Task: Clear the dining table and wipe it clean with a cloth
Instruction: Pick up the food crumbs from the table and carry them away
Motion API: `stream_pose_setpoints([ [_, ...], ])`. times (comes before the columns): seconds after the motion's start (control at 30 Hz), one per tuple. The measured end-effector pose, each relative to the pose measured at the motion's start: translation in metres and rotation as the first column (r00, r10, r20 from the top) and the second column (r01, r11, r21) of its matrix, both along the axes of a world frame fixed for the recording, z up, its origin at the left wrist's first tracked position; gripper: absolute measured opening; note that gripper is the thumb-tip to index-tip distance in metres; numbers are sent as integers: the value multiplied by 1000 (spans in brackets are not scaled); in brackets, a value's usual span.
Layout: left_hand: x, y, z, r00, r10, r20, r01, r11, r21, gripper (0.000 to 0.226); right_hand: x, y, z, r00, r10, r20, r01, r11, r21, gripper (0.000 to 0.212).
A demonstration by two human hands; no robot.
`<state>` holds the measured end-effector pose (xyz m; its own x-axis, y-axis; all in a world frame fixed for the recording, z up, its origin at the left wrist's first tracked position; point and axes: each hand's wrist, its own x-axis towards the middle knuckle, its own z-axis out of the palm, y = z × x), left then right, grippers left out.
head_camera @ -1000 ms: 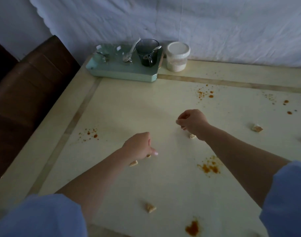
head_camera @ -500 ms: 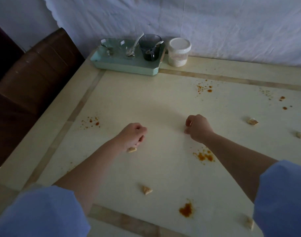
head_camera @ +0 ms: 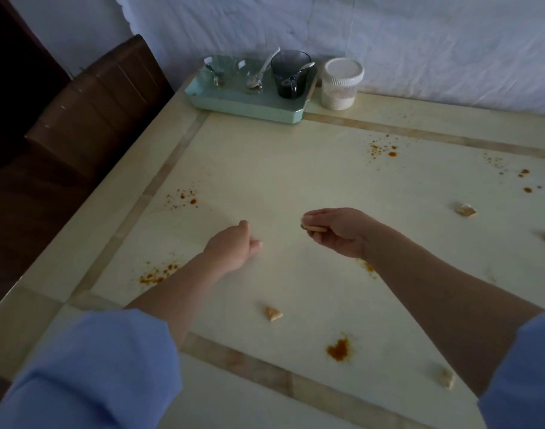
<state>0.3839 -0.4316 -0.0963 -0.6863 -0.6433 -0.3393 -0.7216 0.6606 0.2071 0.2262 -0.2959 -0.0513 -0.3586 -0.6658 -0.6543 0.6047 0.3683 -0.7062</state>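
fingers [head_camera: 311, 218] around crumb [head_camera: 313, 227], tray [head_camera: 243, 103] beyond

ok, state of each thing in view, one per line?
right hand: grip shut on a tan food scrap
left hand: fisted, contents hidden
white-lidded plastic jar: closed
dark glass mug: upright on the mint-green tray
cream dining table: stained orange, crumbs remain

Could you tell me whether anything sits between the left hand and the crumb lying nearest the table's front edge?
Nothing visible does: only bare table lies between the closed left hand and that crumb.
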Motion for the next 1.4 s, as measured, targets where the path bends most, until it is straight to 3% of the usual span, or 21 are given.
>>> stream_pose_setpoints([
  [0.07,2,5,4,997,59,-43,-56,997,58,27,9,9,6,988,-14,151,21,999,-43,12],
  [0.17,9,15,10,987,131,-88,-118,984,133,7,21,23,14,970,-2,243,23,996,-85,14],
  [0.27,18,27,9,973,193,-126,-168,968,188,9,32,35,23,964,28,264,-4,996,-90,14],
  [0.33,20,38,13,930,305,-204,-220,908,356,9,37,42,29,961,42,273,-16,995,-98,14],
  [0.43,30,55,29,748,607,-268,-238,622,746,18,45,58,35,970,63,236,-42,995,-94,12],
  [0.53,50,76,36,611,778,-145,-107,263,959,25,55,75,39,968,39,247,-17,996,-93,15],
  [0.57,53,82,36,606,787,-113,-78,200,977,26,57,80,39,962,23,270,3,996,-94,16],
  [0.63,62,102,32,583,806,-102,-59,167,984,24,64,93,39,955,9,297,20,996,-93,18],
  [0.67,63,109,29,579,807,-115,-80,196,977,22,65,99,37,958,4,287,20,997,-80,18],
  [0.7,64,117,25,594,791,-147,-140,282,949,18,66,104,35,966,-2,259,18,998,-58,18],
  [0.73,64,123,22,647,740,-187,-232,424,876,13,67,109,33,975,-10,221,19,999,-36,16],
  [0.8,63,129,14,809,544,-222,-342,743,575,12,66,117,30,987,-40,154,39,999,7,14],
  [0.87,61,132,7,923,346,-169,-284,908,310,26,65,124,28,989,-81,121,77,996,33,14],
  [0.97,55,135,-3,980,179,-85,-165,974,156,39,62,135,26,990,-107,88,102,993,59,12],
  [1.1,52,132,-10,999,22,-39,-21,1000,19,26,61,152,22,990,-142,11,140,983,119,9],
  [1.17,52,131,-10,993,22,-113,-18,999,39,21,62,165,20,984,-169,-56,175,973,147,8],
  [1.2,49,131,-8,981,70,-178,-49,991,122,22,62,174,18,979,-178,-98,192,967,168,8],
  [1.27,41,138,3,896,303,-325,-122,871,476,24,61,194,15,957,-225,-183,262,940,219,8],
  [1.33,30,152,22,776,571,-269,-113,544,831,26,57,215,12,929,-293,-227,348,900,261,10],
  [1.4,14,173,36,771,621,-142,-28,255,966,34,52,236,10,889,-388,-242,449,840,304,14],
])
